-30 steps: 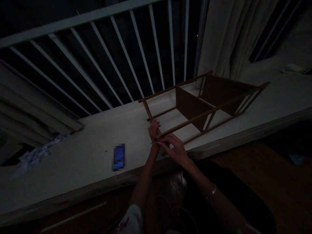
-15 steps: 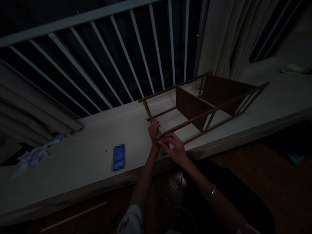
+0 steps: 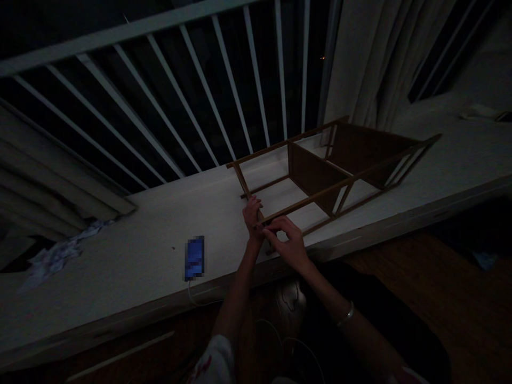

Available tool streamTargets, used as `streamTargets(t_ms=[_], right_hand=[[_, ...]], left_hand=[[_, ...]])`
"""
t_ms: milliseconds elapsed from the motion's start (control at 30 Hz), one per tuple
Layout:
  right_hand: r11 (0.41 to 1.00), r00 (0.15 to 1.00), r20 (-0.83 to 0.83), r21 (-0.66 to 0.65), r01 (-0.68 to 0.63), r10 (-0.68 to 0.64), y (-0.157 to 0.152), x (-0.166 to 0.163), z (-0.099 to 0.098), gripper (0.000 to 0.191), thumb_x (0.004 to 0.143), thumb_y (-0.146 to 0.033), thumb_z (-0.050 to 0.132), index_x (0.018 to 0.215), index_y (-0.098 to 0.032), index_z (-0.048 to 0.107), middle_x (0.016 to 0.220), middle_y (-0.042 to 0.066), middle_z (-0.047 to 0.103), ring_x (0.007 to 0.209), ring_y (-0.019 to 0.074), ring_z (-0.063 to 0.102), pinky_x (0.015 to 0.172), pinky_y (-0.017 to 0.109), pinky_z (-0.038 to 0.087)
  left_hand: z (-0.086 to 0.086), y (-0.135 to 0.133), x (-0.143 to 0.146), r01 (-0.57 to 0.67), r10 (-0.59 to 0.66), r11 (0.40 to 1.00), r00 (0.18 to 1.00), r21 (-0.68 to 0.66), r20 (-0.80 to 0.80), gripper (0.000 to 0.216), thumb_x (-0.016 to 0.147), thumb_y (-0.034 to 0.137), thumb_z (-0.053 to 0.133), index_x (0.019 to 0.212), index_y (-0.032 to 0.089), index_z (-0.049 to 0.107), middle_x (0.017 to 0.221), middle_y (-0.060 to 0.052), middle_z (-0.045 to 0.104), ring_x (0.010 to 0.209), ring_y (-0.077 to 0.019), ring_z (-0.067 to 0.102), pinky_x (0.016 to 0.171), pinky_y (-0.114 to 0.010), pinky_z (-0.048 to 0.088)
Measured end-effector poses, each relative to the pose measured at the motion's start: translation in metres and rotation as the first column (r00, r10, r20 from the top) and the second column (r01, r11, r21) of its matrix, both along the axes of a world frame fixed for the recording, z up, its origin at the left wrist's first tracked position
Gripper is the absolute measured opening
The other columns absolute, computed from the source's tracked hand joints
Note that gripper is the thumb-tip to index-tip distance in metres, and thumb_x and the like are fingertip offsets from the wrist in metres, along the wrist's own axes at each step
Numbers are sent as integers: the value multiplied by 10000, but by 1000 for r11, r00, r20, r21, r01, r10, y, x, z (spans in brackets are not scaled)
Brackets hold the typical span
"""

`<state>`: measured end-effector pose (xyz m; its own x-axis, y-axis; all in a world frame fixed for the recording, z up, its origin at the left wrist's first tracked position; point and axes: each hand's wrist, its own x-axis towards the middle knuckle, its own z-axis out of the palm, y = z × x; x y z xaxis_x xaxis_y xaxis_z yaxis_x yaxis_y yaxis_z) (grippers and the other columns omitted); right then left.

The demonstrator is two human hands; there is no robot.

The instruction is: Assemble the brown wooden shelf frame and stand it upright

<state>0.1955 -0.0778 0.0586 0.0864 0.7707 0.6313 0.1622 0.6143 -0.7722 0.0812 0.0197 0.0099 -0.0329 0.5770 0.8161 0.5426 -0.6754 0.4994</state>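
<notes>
Head view: left hand (image 3: 252, 214) grips corner of brown wooden rack frame (image 3: 312, 176) at front edge of white ledge (image 3: 140, 240), likely bracing; right hand (image 3: 290, 242) pinches same joint

Wooden shelf frame (image 3: 312, 173): dark brown, built of slim rails with two solid panels, one across mid-length and one at the right end. The left end is open rails only.

Pose: lying on its side on the window ledge (image 3: 152, 240), not upright. The long axis runs from the ledge's middle toward its right, skewed to the front edge.

The near-left corner sits just beside the ledge's front edge. The far long rail runs close to the back edge.

Light is very dim, so joint detail cannot be made out.
</notes>
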Motion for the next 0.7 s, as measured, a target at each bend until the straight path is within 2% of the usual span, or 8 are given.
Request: streamTargets(t_ms=[167,400,533,700], right_hand=[[998,999,-35,-56,-39,37,1,0,-1,38,788,-232,593,808,-203,609,792,18,592,756,141,566,685,275,474],[988,977,-209,-133,-83,54,4,-2,-10,190,768,-250,613,945,-216,551,845,17,601,752,130,593,684,256,508],[992,976,-217,-120,-45,18,2,-3,-13,229,775,-234,607,994,-228,540,834,10,595,737,122,596,687,257,509],[998,985,-166,-42,47,-54,1,-5,-15,194,790,-225,588,982,-236,573,858,24,611,745,133,600,673,270,510]], left_hand=[[2,-1,0,4,-4,1000,1000,-24,-6,780,712,766,35,833,184,539,1008,-140,619,1150,-278,504,924,-451,365],[3,-4,2,37,-37,999,999,29,9,765,730,744,44,863,178,541,1027,-150,603,1167,-287,481,930,-456,352],[0,-2,2,32,-32,997,999,73,3,764,730,735,37,881,181,540,1021,-142,602,1164,-284,483,924,-452,358],[-2,-1,1,20,-19,997,1000,71,-15,771,727,731,26,896,180,538,1027,-141,599,1166,-285,483,925,-451,358]])
